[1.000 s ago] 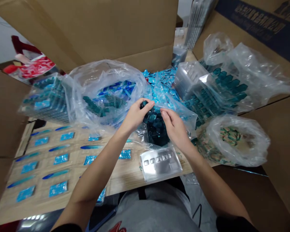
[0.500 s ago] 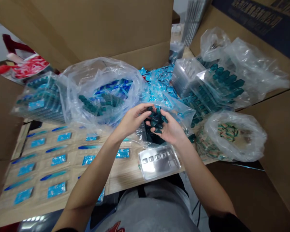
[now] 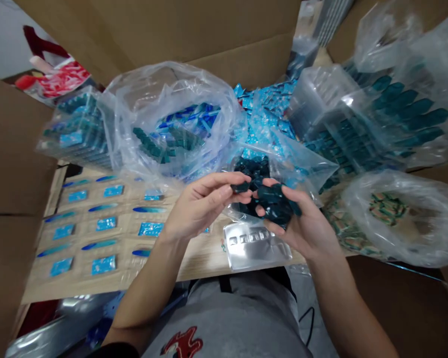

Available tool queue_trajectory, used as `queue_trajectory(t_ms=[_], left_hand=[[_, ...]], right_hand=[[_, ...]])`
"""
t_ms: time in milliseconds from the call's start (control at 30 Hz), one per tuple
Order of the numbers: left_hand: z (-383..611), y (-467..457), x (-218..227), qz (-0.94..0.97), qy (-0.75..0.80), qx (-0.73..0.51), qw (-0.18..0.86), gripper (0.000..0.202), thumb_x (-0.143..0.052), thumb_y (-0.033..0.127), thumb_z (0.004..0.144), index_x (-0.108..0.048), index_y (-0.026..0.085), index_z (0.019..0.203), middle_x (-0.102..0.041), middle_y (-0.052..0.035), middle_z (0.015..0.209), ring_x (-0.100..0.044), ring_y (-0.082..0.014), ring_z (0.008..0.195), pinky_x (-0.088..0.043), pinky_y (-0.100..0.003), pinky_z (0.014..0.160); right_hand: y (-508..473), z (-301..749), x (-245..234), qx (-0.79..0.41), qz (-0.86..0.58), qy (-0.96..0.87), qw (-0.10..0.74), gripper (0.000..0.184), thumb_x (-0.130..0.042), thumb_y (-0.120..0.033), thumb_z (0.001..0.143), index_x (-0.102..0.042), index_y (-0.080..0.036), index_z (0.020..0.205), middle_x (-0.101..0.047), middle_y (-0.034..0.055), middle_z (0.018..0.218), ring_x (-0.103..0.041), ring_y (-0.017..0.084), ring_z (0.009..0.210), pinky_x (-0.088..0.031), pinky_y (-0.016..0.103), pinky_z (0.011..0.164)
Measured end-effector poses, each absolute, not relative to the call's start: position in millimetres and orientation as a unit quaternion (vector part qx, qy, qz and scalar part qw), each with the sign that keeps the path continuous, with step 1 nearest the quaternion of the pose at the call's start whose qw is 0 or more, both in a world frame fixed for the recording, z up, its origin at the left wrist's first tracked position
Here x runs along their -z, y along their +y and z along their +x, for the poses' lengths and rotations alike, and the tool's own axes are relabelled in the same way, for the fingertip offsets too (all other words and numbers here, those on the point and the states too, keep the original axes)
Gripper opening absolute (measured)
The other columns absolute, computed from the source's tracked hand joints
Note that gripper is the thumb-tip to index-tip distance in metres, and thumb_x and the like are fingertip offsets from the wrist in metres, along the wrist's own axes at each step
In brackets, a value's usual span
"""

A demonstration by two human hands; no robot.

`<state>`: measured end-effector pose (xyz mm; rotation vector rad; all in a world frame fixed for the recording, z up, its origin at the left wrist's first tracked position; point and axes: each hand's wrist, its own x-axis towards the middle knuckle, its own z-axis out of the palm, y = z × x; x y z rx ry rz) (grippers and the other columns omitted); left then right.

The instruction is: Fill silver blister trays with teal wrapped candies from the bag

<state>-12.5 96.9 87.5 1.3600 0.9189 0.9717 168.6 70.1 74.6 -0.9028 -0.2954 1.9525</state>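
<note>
My right hand (image 3: 302, 219) is cupped around a small heap of dark teal plastic pieces (image 3: 278, 204). Between the thumb and fingers of my left hand (image 3: 205, 201) is one dark teal piece (image 3: 241, 187), pinched beside that heap. Behind both hands lies an opened clear bag of dark teal pieces (image 3: 252, 166), its lower part covered by my fingers. Below them, near the table's front edge, a clear plastic blister tray (image 3: 257, 253) with a row of small hollows lies flat, partly under my right hand.
Clear trays with blue pens and blue packets (image 3: 106, 223) cover the table's left. Behind stand a large plastic bag (image 3: 134, 94) of blue items, stacked trays (image 3: 74, 134) and blue packets (image 3: 269, 119). A bag of striped pieces (image 3: 429, 243) sits right. Cardboard (image 3: 164, 30) walls the back.
Both hands have come back from over the teal bag toward the blister tray and drawn slightly apart. The left now pinches a single piece. The camera view has shifted.
</note>
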Motion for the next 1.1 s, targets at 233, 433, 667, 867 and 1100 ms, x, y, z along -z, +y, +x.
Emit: queue_trajectory(t_ms=[233,433,667,867,1100], left_hand=[[-44,26,-57,0.591,0.466,-0.417,0.510,0.022,-0.065,0.038,0.085,-0.060,0.028,0.105,-0.070,-0.0037,0.095,-0.068,-0.0179,0.087,-0.059,-0.033,0.075],[-52,-7,0,0.702,0.546,-0.257,0.377,0.018,-0.053,0.023,0.093,-0.057,0.025,0.110,-0.065,-0.0064,0.106,-0.063,-0.0180,0.093,-0.056,-0.034,0.077],[-41,-3,17,0.812,0.492,-0.212,0.230,0.018,-0.047,0.026,0.095,-0.059,0.019,0.108,-0.065,-0.0075,0.099,-0.062,-0.0203,0.096,-0.053,-0.036,0.081],[-32,-5,7,0.796,0.519,-0.215,0.225,0.021,-0.051,0.030,0.094,-0.060,0.023,0.111,-0.066,-0.0072,0.105,-0.060,-0.0223,0.098,-0.050,-0.038,0.084],[-4,-7,-18,0.729,0.448,-0.265,0.445,0.025,-0.054,0.025,0.093,-0.056,0.027,0.118,-0.064,-0.0050,0.109,-0.060,-0.0183,0.103,-0.050,-0.034,0.087]], right_hand=[[12,194,-56,-0.764,-0.438,-0.134,0.454,0.011,-0.066,-0.038,0.072,-0.072,-0.030,0.078,-0.068,0.0066,0.083,-0.059,0.017,0.059,-0.030,0.019,0.032],[-20,208,-14,-0.711,-0.516,-0.164,0.449,0.014,-0.061,-0.039,0.078,-0.072,-0.030,0.082,-0.068,0.0091,0.088,-0.059,0.020,0.061,-0.031,0.022,0.032],[-25,198,1,-0.726,-0.501,-0.129,0.454,0.013,-0.064,-0.036,0.078,-0.074,-0.030,0.082,-0.068,0.0073,0.081,-0.059,0.018,0.062,-0.035,0.021,0.035],[-28,175,3,-0.759,-0.470,-0.098,0.440,0.018,-0.069,-0.032,0.074,-0.076,-0.026,0.090,-0.070,0.0079,0.084,-0.061,0.018,0.066,-0.039,0.020,0.037],[-34,161,6,-0.762,-0.460,-0.150,0.429,0.026,-0.070,-0.031,0.079,-0.073,-0.030,0.105,-0.069,0.0033,0.084,-0.058,0.012,0.063,-0.044,0.017,0.041]])
